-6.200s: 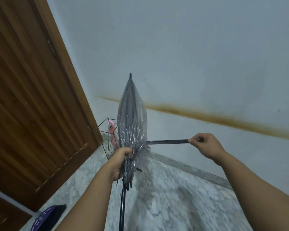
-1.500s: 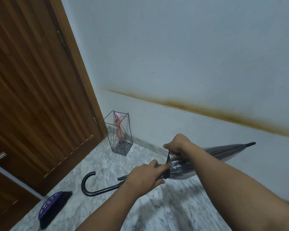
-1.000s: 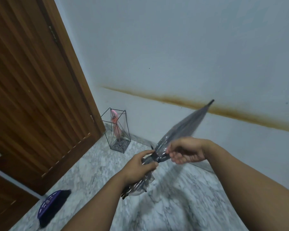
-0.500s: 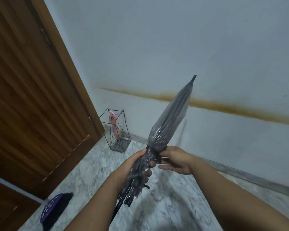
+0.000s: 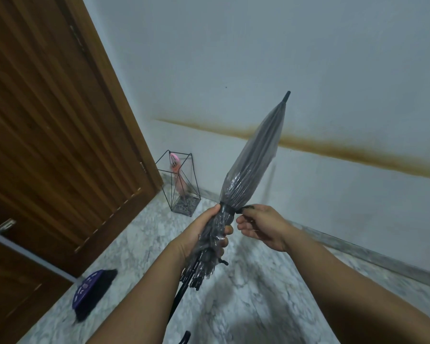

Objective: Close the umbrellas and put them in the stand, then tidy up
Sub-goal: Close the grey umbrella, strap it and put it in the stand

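Your left hand is wrapped around the folded clear umbrella at the gathered lower end of its canopy, fingers curled round the bunched plastic and rib tips. The umbrella is closed and tilted, with its black tip pointing up and to the far right, toward the wall. Its dark shaft runs down and toward you below the left hand, between your forearms. Your right hand is just to the right of the left hand, with thumb and fingers pinching the end of the black strap that circles the canopy directly above the left hand's grip. The wire stand sits on the marble floor at the far left, in the corner where the wooden door meets the wall, well apart from the umbrella you hold. A pink umbrella stands upright inside the stand. A purple brush with black bristles lies on the floor at the near left, close to the door. A brown stain runs in a band across the wall behind the umbrella.
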